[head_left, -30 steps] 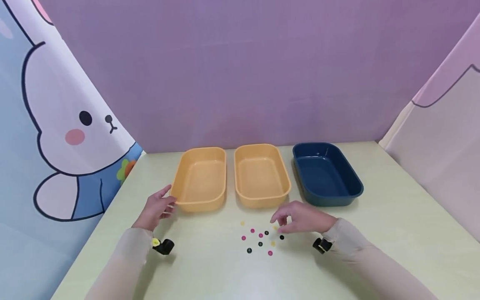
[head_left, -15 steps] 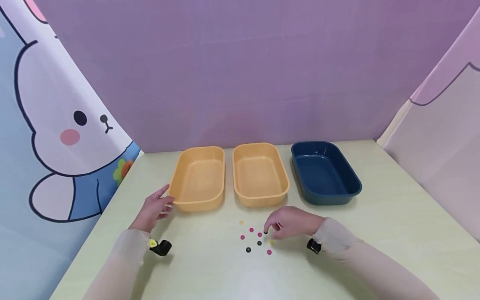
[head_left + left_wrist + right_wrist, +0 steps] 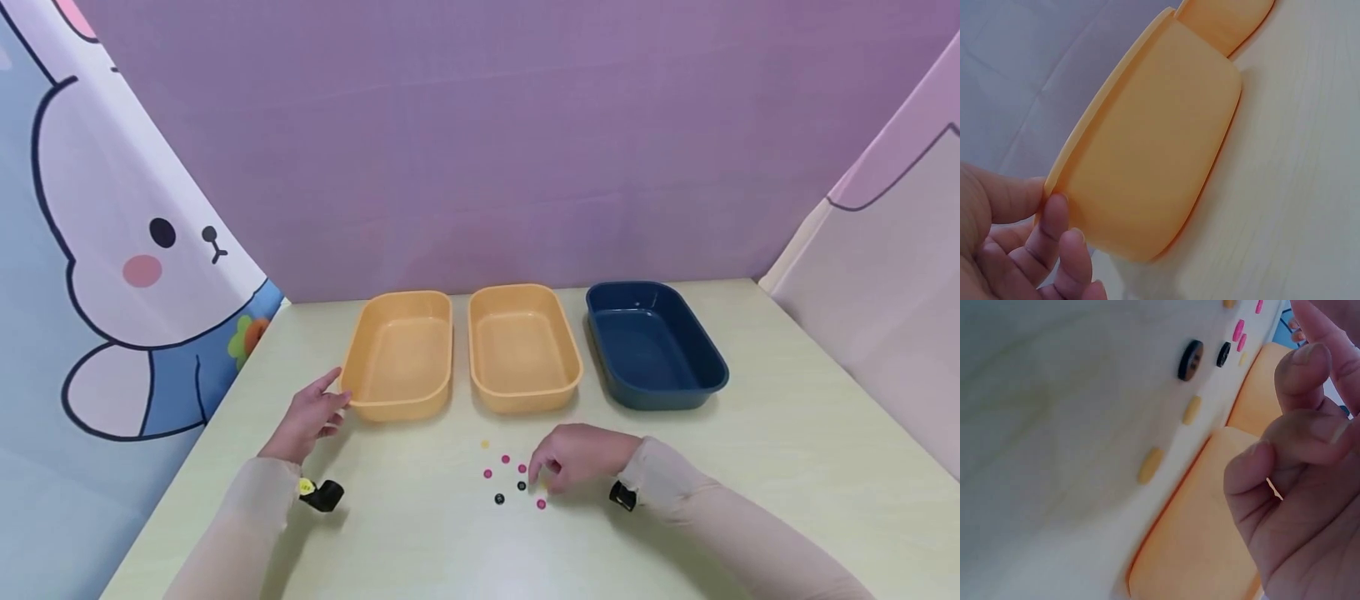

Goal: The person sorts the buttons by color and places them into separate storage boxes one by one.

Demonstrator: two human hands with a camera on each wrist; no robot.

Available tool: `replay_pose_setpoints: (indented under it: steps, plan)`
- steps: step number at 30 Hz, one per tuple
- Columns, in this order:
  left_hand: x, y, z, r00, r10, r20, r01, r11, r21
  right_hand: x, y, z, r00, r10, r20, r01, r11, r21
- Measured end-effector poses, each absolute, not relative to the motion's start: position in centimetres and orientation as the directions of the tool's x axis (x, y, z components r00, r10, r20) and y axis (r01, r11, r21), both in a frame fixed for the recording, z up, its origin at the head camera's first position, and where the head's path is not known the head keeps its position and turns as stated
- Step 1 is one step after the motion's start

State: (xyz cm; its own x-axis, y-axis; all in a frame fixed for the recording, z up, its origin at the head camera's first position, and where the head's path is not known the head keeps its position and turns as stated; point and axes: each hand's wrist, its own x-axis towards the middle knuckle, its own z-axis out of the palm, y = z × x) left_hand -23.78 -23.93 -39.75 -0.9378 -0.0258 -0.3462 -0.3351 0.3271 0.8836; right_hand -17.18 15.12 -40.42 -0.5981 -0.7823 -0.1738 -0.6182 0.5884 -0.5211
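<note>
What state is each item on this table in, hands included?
Left yellow tray: upright on the table
Middle yellow tray: upright
Blue tray: upright
Pink buttons: loose
Black buttons: loose
Yellow buttons: loose
Left hand: pinches the left yellow tray's rim
Right hand: fingers curled, contents unclear

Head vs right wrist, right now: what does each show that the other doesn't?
Only head: the blue bin, the right sleeve, and the back of the right hand.

Only right wrist: that hand's palm side with its curled fingers, plus more yellow buttons; the hand likely hides some from head.

Both: the two yellow bins, black buttons, pink buttons and table. Left hand too, though right wrist shows only what looks like its fingertips.
</note>
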Motion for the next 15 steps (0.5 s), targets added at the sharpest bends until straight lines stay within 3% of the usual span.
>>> replay_pose_setpoints:
  steps: [15]
  plan:
    - [-23.7,-23.5,-39.7,-0.95,-0.019,-0.313,-0.305,0.28,0.91,-17.8,15.2,-41.3,-0.55,-0.817,-0.171,-0.636,0.543,-0.549]
